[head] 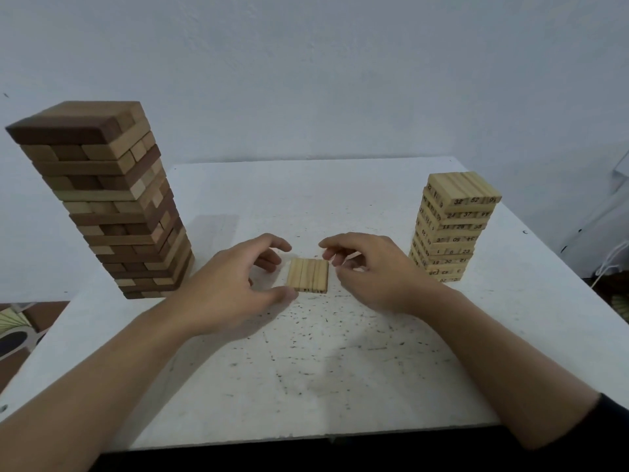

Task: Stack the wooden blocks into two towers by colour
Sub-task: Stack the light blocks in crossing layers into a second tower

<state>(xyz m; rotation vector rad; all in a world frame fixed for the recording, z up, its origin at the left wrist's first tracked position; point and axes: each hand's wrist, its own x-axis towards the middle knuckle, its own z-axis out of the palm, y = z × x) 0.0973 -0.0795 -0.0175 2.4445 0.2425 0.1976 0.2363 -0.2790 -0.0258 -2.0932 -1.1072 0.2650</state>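
Row of pale blocks lies flat mid-bench, right between both hands. Left hand has loosely curled fingers, with its thumb at the row's near left corner. Right hand hovers just beside the right edge, fingers loose too, gripping nothing. Brown tower stands left, pale numbered tower right.
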